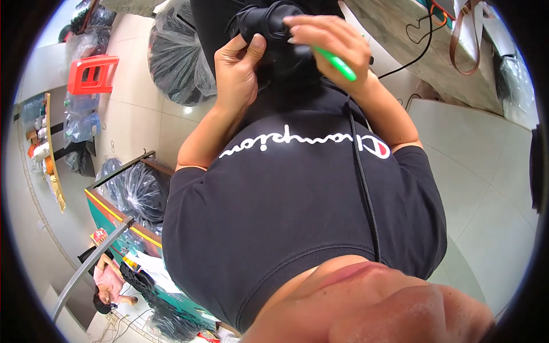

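Note:
My left hand [239,68] grips a black fabric piece [264,22] at the top of the view, thumb pressed on its lower edge. My right hand [330,41] sits over the same black piece from the right, fingers curled on it, and also holds a slim bright green tool [337,63] that pokes out below the palm. Both hands are held in front of my black T-shirt [297,200], which fills the middle of the picture. A thin black cord [363,183] runs down the shirt.
A red plastic stool [91,73] stands at upper left beside clear-wrapped dark bundles [177,57]. A green-edged bin [114,214] with bagged goods is at lower left, near a person in a pink top [107,281]. A marble-topped table [423,46] with a brown strap is at upper right.

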Motion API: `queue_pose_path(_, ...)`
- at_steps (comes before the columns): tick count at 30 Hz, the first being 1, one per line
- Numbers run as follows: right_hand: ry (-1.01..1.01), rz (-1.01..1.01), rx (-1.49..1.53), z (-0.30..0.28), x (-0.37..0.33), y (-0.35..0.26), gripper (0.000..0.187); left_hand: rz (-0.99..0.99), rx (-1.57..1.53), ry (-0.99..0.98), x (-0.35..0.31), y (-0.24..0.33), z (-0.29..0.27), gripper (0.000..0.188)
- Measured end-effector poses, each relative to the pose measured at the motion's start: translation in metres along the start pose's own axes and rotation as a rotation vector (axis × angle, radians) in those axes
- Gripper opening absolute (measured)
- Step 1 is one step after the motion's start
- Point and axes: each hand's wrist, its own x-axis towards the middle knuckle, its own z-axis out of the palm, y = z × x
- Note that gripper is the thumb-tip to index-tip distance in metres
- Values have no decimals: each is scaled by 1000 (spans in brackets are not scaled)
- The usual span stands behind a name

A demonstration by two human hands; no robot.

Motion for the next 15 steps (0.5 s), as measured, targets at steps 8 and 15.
queue_pose_path(8,665,483,-148,-55,0,76,11,-59,-232,-28,9,2,-32,26)
queue_pose_path(15,433,870,-167,-139,-47,119,15,57,-222,-98,15,35,-60,46)
